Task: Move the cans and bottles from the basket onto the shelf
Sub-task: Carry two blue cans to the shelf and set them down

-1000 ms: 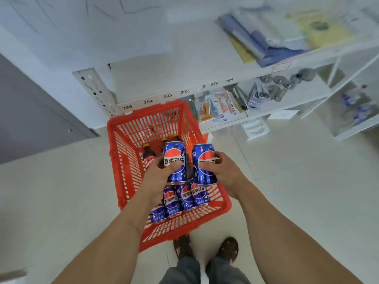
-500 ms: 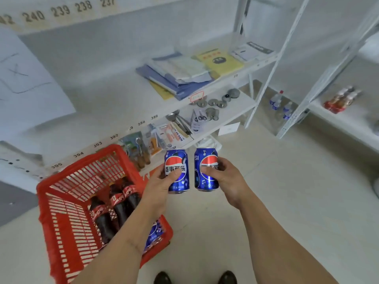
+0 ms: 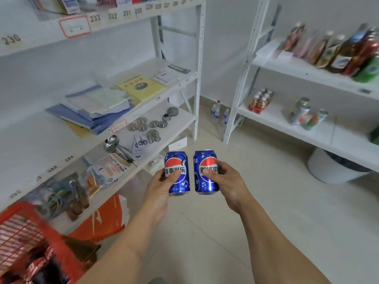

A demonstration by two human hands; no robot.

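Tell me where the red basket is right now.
The red basket sits at the head view's bottom-left corner, on the floor by the left shelving unit, left of the left hand.

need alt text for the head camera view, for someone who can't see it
Seen from above, a left hand and a right hand each hold an upright blue can, left can and right can, side by side over a tiled floor. A red basket sits lower left; white shelves of drinks stand right.

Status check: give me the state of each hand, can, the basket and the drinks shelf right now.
left hand: grips left Pepsi can, upright, off the shelf
right hand: grips right Pepsi can, upright, off the shelf
red basket: bottles inside
right-hand shelf: holds cans and bottles
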